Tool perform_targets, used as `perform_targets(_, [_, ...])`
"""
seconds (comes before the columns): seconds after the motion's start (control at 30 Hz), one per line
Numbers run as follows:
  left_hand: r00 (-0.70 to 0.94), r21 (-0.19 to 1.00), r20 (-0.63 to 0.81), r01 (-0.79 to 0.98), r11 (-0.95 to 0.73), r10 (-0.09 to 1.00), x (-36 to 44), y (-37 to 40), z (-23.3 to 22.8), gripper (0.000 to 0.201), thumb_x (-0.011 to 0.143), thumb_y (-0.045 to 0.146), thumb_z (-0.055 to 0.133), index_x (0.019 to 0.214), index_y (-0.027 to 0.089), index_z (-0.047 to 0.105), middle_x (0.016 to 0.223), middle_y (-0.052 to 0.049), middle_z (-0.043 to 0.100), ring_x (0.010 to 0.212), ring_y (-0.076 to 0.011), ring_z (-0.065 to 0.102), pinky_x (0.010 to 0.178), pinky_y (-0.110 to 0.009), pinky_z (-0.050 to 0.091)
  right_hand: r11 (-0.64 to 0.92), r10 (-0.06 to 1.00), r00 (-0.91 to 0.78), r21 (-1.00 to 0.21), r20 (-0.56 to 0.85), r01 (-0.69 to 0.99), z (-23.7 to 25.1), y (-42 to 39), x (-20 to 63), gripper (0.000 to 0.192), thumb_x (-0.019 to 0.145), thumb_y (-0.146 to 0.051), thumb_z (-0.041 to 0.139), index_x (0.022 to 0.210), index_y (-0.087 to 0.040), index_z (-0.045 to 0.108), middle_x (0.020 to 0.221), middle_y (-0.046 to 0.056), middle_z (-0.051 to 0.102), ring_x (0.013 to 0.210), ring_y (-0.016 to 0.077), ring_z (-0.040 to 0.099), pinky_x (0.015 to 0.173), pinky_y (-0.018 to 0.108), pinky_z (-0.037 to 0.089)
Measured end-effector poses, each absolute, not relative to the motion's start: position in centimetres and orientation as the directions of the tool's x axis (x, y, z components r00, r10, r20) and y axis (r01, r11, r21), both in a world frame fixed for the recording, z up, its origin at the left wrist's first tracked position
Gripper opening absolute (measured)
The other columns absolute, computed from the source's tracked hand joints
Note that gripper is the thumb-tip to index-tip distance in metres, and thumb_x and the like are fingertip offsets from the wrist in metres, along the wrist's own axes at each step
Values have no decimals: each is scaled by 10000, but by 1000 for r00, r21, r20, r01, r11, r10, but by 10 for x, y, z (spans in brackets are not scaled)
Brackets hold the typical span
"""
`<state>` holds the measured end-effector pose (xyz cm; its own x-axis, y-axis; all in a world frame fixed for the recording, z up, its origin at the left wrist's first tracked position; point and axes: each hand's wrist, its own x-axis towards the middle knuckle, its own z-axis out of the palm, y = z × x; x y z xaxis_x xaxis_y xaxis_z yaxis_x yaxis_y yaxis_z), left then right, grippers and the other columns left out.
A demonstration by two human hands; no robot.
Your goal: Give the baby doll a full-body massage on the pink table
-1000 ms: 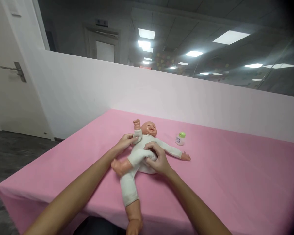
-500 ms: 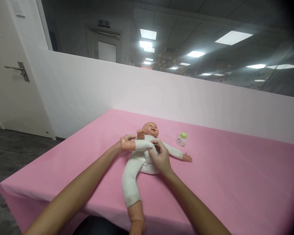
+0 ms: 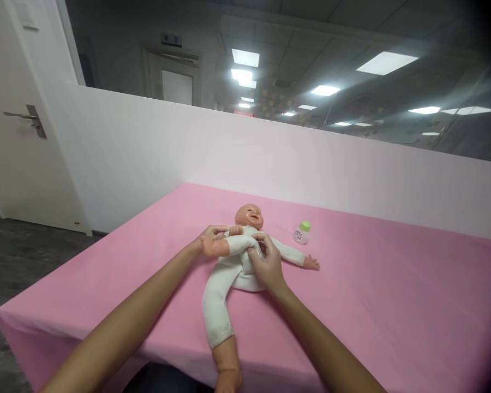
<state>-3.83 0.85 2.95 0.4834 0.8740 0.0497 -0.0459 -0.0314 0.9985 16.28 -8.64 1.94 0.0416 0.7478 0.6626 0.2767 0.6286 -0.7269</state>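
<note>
**Doll on its back, one leg folded up across the chest**

We see a broad surface (image 3: 393, 305) draped in pink cloth, filling the lower half of the view and running back to a plain white partition wall (image 3: 311, 164). A white door (image 3: 16, 136) with a metal lever handle stands at about 9 o'clock from the doll.

The baby doll (image 3: 233, 267) lies face up near the middle of the surface, head toward 12 o'clock. Its head is bare, hard plastic in a peach tone, with a smiling open mouth. The soft body is covered in an off-white one-piece suit; hands and feet are bare plastic. One arm stretches flat toward 3 o'clock, palm on the cloth. One leg runs down toward 6 o'clock, its foot hanging past the near edge. The other leg is bent up and laid across the chest, foot pointing to 9 o'clock.

Our left hand (image 3: 208, 240) has its fingers closed on that raised foot. Our right hand (image 3: 265, 265) rests on the doll's belly, fingers pinching the suit at the raised thigh.

A small bottle (image 3: 301, 232) with a green cap stands at 2 o'clock from the doll's head, near it but apart.
</note>
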Motion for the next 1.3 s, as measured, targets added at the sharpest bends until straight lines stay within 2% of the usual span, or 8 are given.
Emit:
perform_targets(0.13, [478,1000,4,-21,7,878,-38,9,33,322,695,389,790,855,114,740,787,-76,691,765,-246,648,679,-319,459,624,757,28,-735,653,267,19,-87,163,195,822,-181,578,1012,-221,600,994,28,649,947,215,616,862,347,499])
perform_targets(0.23, [451,998,63,-16,-63,890,-39,5,30,387,699,406,817,970,147,723,841,-49,689,732,-200,627,628,-277,433,639,752,-8,-727,659,251,19,-87,164,233,801,-144,551,1012,-227,603,982,19,651,940,212,618,857,340,503])
perform_targets(0.33, [375,995,81,-88,-52,923,-38,7,24,427,676,466,849,897,139,685,734,-22,638,654,-159,578,600,-264,413,655,736,-7,-711,676,256,20,-87,166,323,833,-141,523,1127,-236,616,1110,38,664,1075,228,616,953,364,487])
perform_targets(0.5, [373,981,51,-193,23,926,-33,17,15,442,689,497,845,866,124,685,805,-89,695,771,-228,648,705,-334,489,680,718,-43,-686,695,259,23,-87,169,383,918,-176,466,1264,-260,607,1276,63,627,1243,246,554,1057,403,444])
perform_targets(0.73, [373,973,52,-226,36,927,-35,21,7,480,678,523,862,925,141,710,816,-69,720,734,-215,673,654,-309,497,614,784,-47,-762,619,207,23,-87,168,286,859,-164,441,1099,-249,571,1074,36,616,1067,225,585,981,379,472])
perform_targets(1.0, [333,987,32,-157,22,942,-35,23,9,526,635,566,856,929,147,734,873,-91,741,800,-245,690,690,-315,505,650,736,-32,-693,676,313,23,-89,165,307,737,-172,601,1024,-248,525,983,14,562,956,223,556,891,362,484])
perform_targets(1.13, [356,989,87,-145,-37,930,-36,17,15,501,684,560,837,895,127,697,772,-58,685,690,-189,619,618,-292,442,691,699,-88,-639,710,337,28,-92,167,319,741,-139,597,1039,-246,559,1012,21,587,987,230,576,911,373,481])
perform_targets(1.3, [365,995,101,-57,-87,926,-37,9,21,476,730,592,794,781,158,605,635,17,518,538,-102,444,514,-251,316,731,672,-195,-600,714,325,34,-94,171,446,806,-129,538,1219,-274,619,1173,51,639,1130,257,588,998,419,472])
